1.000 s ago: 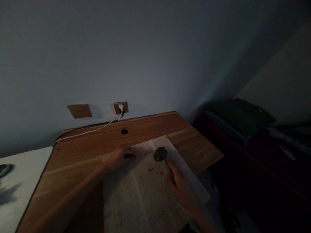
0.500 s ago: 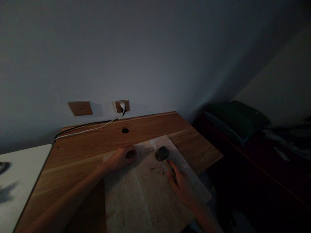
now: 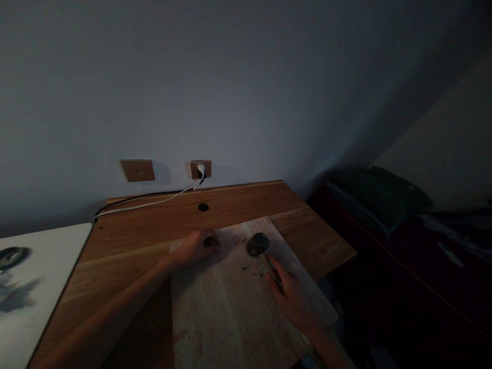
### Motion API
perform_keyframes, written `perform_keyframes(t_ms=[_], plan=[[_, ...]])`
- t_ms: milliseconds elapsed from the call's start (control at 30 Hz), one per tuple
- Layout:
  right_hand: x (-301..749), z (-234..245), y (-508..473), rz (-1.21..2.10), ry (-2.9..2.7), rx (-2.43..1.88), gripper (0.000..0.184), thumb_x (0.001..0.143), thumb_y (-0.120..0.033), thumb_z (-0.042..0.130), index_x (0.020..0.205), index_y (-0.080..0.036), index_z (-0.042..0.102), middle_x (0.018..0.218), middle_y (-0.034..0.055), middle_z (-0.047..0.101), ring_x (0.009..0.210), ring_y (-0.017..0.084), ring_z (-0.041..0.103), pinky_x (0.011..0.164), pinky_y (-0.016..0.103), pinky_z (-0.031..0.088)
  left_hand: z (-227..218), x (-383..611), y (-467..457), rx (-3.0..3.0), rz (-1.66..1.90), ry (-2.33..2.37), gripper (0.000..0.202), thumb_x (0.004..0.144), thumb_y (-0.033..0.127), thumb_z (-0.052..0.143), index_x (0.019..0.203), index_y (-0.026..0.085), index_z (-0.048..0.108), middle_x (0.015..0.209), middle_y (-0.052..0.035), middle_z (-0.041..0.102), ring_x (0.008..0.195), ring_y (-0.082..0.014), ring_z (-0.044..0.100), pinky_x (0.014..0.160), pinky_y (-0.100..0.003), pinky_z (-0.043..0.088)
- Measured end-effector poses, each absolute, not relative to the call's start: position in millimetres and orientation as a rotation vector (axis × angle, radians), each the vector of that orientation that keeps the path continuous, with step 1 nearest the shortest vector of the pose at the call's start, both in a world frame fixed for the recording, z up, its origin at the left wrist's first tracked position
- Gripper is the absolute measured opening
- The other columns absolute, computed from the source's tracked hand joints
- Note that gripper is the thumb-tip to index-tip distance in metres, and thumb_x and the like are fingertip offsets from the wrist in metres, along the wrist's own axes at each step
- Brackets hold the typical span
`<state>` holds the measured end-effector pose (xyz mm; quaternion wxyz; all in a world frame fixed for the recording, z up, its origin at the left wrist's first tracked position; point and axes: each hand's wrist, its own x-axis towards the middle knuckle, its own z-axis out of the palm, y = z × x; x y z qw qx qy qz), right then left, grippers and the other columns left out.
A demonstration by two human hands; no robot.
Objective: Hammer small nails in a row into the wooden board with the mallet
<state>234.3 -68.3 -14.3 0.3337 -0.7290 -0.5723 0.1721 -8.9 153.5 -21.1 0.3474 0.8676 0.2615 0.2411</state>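
Observation:
A pale, worn square board point(image 3: 226, 307) lies on the wooden desk, turned slightly. My right hand point(image 3: 290, 297) is closed around the light handle of a mallet point(image 3: 258, 245), whose round, dark head is over the board's far right part. My left hand point(image 3: 196, 248) is at the board's far left corner with its fingers curled in. A dark patch shows between its thumb and fingers, and I cannot make out whether it is a thing or shadow. Several small metal pieces, like nails or screws point(image 3: 257, 274), lie scattered near the mallet head and between my hands.
Behind the wooden desk point(image 3: 146, 225) is a wall with two socket plates. A plug point(image 3: 201, 168) with white and black cables point(image 3: 154, 203) runs along the desk's back. At left stands a white surface point(image 3: 42, 287) with a dark round object point(image 3: 13, 257). A dark green cushion-like bundle point(image 3: 378, 197) lies at right.
The whole view has shifted slightly, so desk, board and hands appear a little further right. Both hands keep nearly the same pose on the board, and the mallet has hardly moved.

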Motion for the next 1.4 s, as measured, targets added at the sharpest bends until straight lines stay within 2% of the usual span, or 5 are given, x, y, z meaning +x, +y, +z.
perform_keyframes(t_ms=[133, 433, 767, 967, 1400], plan=[[210, 4, -56, 0.520, -1.571, -1.883, 0.050, 0.100, -0.037, 0.043, 0.144, -0.015, 0.053, 0.109, 0.0133, 0.076, 0.097, 0.028, 0.073, 0.087, 0.043, 0.058, -23, -10, 154, 2.245, 0.565, 0.683, 0.011, 0.082, 0.018, 0.064, 0.091, 0.018, 0.070, 0.088, -0.0031, 0.069, 0.076, -0.0164, 0.065, 0.070, -0.027, 0.050], [168, 22, -20, 0.489, -1.847, -1.812, 0.051, 0.099, -0.027, 0.043, 0.148, -0.012, 0.051, 0.123, 0.0174, 0.073, 0.114, 0.030, 0.068, 0.099, 0.046, 0.053, -28, -10, 152, 2.345, 0.676, 0.672, 0.068, 0.066, 0.034, 0.086, 0.127, 0.021, 0.057, 0.123, -0.0097, 0.059, 0.112, -0.0297, 0.061, 0.096, -0.041, 0.051], [185, 20, -34, 0.475, -1.686, -1.821, 0.051, 0.099, -0.033, 0.045, 0.145, -0.014, 0.054, 0.119, 0.0152, 0.075, 0.106, 0.028, 0.071, 0.094, 0.042, 0.055, -23, -8, 152, 2.373, 0.621, 0.699, 0.021, 0.083, 0.031, 0.071, 0.098, 0.019, 0.065, 0.100, -0.0048, 0.060, 0.082, -0.0187, 0.061, 0.073, -0.030, 0.050], [222, 2, -62, 0.482, -1.482, -1.905, 0.055, 0.100, -0.042, 0.043, 0.145, -0.013, 0.054, 0.085, 0.0083, 0.076, 0.076, 0.026, 0.072, 0.073, 0.039, 0.057, -23, -9, 151, 2.385, 0.580, 0.687, 0.006, 0.089, 0.022, 0.062, 0.088, 0.018, 0.066, 0.091, -0.0034, 0.062, 0.076, -0.0163, 0.061, 0.071, -0.028, 0.048], [228, -17, -67, 0.392, -1.563, -1.878, 0.051, 0.101, -0.036, 0.041, 0.147, -0.018, 0.053, 0.120, 0.0156, 0.076, 0.105, 0.029, 0.073, 0.090, 0.042, 0.058, -13, 23, 78, 2.987, 0.604, 0.194, 0.022, 0.094, 0.027, 0.065, 0.115, 0.023, 0.068, 0.115, -0.0064, 0.069, 0.110, -0.0265, 0.059, 0.097, -0.042, 0.043]])
